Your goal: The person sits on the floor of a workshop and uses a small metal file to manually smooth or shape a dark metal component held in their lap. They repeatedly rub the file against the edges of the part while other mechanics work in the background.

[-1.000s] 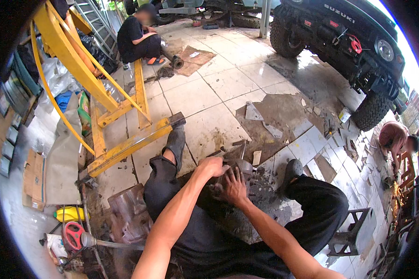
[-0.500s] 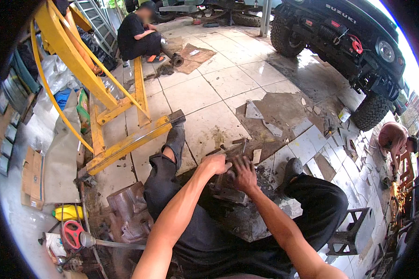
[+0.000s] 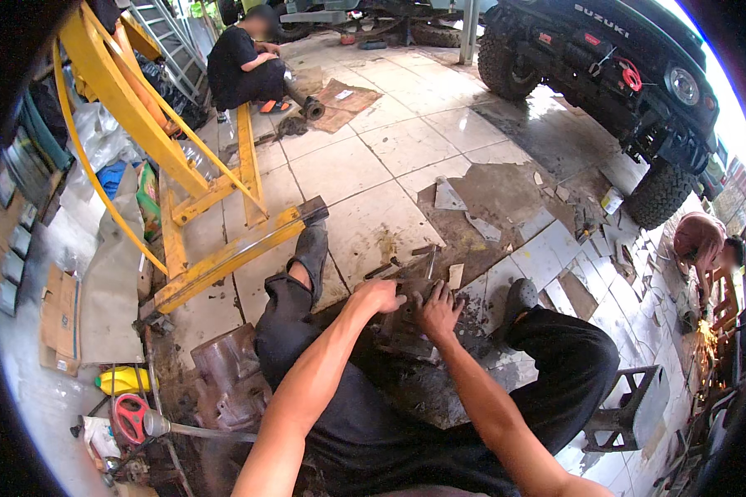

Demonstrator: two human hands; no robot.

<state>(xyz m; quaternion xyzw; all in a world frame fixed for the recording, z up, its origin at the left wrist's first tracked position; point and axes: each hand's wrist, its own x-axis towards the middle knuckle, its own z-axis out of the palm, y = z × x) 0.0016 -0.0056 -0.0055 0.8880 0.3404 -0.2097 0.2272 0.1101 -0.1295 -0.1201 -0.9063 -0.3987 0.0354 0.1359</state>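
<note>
My left hand [image 3: 379,296] is closed in a fist above a dark, greasy metal part [image 3: 408,338] on the floor between my legs; whatever its fingers grip is hidden. Just to its right, my right hand [image 3: 439,315] rests at the part's edge with its fingers stretched and slightly apart. A small gap separates the two hands. Beyond them lies a hammer-like tool [image 3: 430,258] with a metal head, beside a small pale tile piece [image 3: 456,276].
A yellow steel hoist frame [image 3: 224,265] stands at left, near a rusty casting [image 3: 228,369]. A dark off-road vehicle [image 3: 605,74] fills the upper right. Broken tiles [image 3: 547,261] lie ahead. One person [image 3: 244,62] squats far left; another [image 3: 700,240] works amid sparks at right.
My right hand has shifted slightly right, away from the left, and its fingers show more spread. The left fist has moved only slightly left.
</note>
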